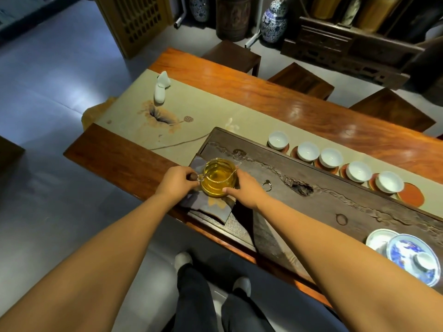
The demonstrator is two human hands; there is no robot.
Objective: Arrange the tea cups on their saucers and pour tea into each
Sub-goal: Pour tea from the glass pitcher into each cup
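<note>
Here, from the head view: a glass pitcher (218, 177) full of yellow tea, sitting on a dark cloth (208, 207) at the near left end of the long dark tea tray (323, 202). Left hand (176, 179) curled around the small handle on the left side of the pitcher, pinching it. Right hand (247, 188) pressed flat against the right side of the glass, fingers mostly straight, steadying it.

Far to the right, five white tea cups (331, 157) in a row along the far edge of the tray, each on a red saucer (410, 195). All five look empty inside. One saucer at the right end looks partly bare, with the last cup sitting off its left side.

Near right: a blue and white lidded bowl (411, 258) on the tray edge. Far left: a small white figure (161, 88) on the pale table runner (191, 104).

About handling: probably heavy for its size, being nearly full. Hard, thin and easy to break. Likely smooth and a bit slippery, maybe warm too. Best held by the handle, with the other hand on the side or under it, and tipped slowly so no tea spills. Cups small and light, easy to knock, so best poured into gently.
</note>
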